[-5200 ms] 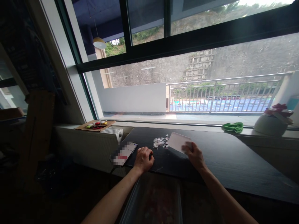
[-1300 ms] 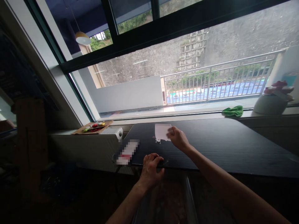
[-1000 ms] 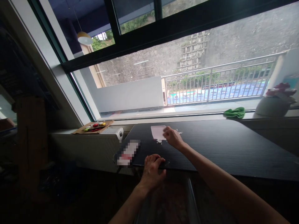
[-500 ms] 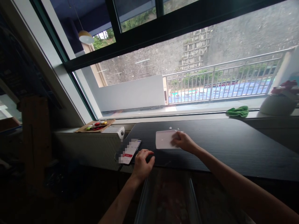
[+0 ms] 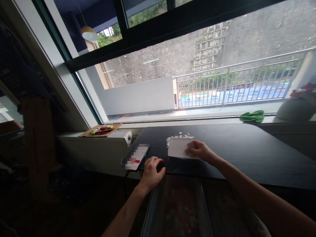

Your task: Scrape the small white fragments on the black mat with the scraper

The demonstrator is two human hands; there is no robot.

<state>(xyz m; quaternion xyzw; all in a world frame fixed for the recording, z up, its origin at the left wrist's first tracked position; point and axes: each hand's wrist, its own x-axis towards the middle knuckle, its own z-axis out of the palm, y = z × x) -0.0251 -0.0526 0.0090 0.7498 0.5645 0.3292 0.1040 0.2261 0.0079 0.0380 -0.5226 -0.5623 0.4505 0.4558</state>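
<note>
My right hand [image 5: 203, 152] grips the right end of a flat white card [image 5: 179, 148], held over the dark table. Small white scraps [image 5: 180, 134] are spread on the tabletop along the card's far edge; the card hides part of that patch. My left hand [image 5: 152, 170] rests at the table's near edge, its fingers curved and the thumb apart, with nothing visible between them. To the left of that hand lies a phone [image 5: 138, 158] with a lit, partly blurred screen. Below the table edge, between my forearms, stands a clear-walled bin [image 5: 205, 210] with indistinct contents.
The black table [image 5: 237, 154] stands against the window sill. A green cloth [image 5: 253, 116] and a pale rounded vase [image 5: 296, 109] sit on the sill at right. Left of the table is a radiator [image 5: 119, 134], beside cardboard holding colourful small items [image 5: 102, 129].
My right hand and the card have shifted slightly right and the motion blur is gone. More white scraps now show behind the card. My left hand has barely moved.
</note>
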